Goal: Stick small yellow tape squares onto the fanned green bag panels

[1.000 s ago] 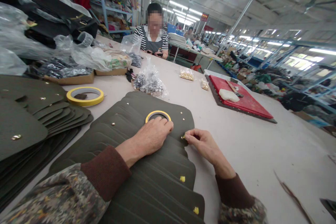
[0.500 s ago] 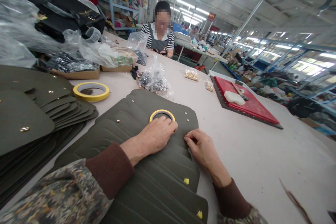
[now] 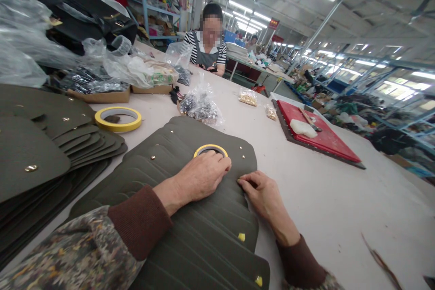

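My left hand is curled closed over the near side of a roll of yellow tape. The roll lies on the far part of a fanned stack of dark green panels; the fingertips are partly hidden. At the stack's right edge, my right hand has thumb and index finger pinched together. Whatever is between them is too small to make out. Small gold metal fittings show on the top panels. Two nearer panels each carry a bit of yellow tape at the right corner.
A second yellow tape roll and more dark green panels lie at left. Beyond are bags of small parts and gold pieces. A red board with a hammer is at right. Across the table sits a person.
Both hands stay in nearly the same place and pose. My right hand has shifted very slightly down; the tape roll and panels look unmoved.
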Demonstrator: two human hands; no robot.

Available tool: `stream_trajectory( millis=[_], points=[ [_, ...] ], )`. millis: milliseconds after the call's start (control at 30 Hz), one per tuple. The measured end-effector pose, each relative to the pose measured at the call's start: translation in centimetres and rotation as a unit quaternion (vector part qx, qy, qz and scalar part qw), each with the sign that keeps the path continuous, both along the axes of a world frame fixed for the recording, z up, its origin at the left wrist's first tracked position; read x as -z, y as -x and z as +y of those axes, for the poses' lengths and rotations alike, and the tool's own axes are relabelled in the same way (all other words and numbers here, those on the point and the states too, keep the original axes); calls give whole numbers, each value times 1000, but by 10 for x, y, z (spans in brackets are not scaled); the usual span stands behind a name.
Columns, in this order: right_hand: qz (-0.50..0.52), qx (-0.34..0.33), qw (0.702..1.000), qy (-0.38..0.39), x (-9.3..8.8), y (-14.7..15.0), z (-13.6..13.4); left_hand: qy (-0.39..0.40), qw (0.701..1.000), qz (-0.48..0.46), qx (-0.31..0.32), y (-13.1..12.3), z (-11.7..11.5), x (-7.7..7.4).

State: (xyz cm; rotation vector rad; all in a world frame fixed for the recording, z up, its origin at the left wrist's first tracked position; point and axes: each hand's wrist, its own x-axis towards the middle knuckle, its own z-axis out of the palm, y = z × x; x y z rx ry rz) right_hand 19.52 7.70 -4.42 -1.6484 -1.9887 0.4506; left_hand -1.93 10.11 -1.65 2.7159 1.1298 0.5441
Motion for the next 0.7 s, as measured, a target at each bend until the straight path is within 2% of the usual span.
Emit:
stream_trajectory(
  millis=[133, 333, 400, 467, 533, 600, 700],
  points=[
    [-30, 9, 999, 18, -2, 3, 0, 5, 999, -33, -1, 1, 2, 2],
    [-22, -137, 985, 99, -19, -10, 2, 31, 990, -136, -7, 5, 2, 5],
    [7, -145, 984, 101, -22, -12, 2, 35, 989, -144, -9, 5, 0, 5],
    [67, -98, 992, 47, -23, -9, 2, 37, 989, -142, -9, 3, -1, 4],
    [124, -61, 990, -41, -23, -3, 1, 40, 990, -135, -14, 2, -3, 4],
    [148, -80, 980, -110, -24, 7, -1, 41, 991, -124, -21, 1, -4, 4],
    [131, -128, 969, -167, -26, 20, -3, 32, 992, -120, -23, 1, -5, 5]
  ],
)
